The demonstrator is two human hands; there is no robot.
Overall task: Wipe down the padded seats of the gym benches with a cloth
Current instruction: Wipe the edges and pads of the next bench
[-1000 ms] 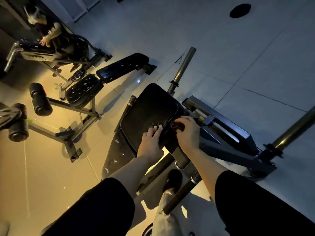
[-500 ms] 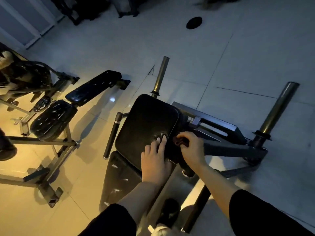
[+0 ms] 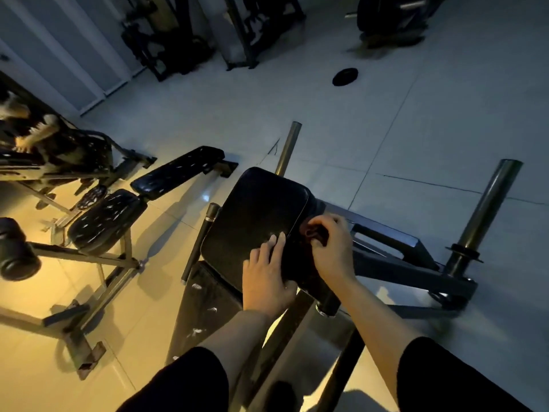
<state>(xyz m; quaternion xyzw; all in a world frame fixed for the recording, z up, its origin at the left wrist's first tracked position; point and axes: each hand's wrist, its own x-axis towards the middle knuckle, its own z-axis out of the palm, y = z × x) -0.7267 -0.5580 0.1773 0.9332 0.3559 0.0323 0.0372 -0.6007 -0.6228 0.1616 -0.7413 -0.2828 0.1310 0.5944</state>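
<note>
the left hand [image 3: 269, 278] lies flat with straight fingers on the near edge of the black padded seat [image 3: 255, 215]. the right hand [image 3: 331, 248] pinches a dark cloth [image 3: 312, 233] at the seat's right side. another worn bench [image 3: 104, 218] stands at the left.

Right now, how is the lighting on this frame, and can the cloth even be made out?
Head view: dim, warm yellow light on the left floor, cold blue on the right; the black padded seat shows only faint sheen; a dark reddish cloth is barely readable in the right hand's grip; the left hand lies flat; far equipment is smeared; straight bars bow near the edges.
</note>
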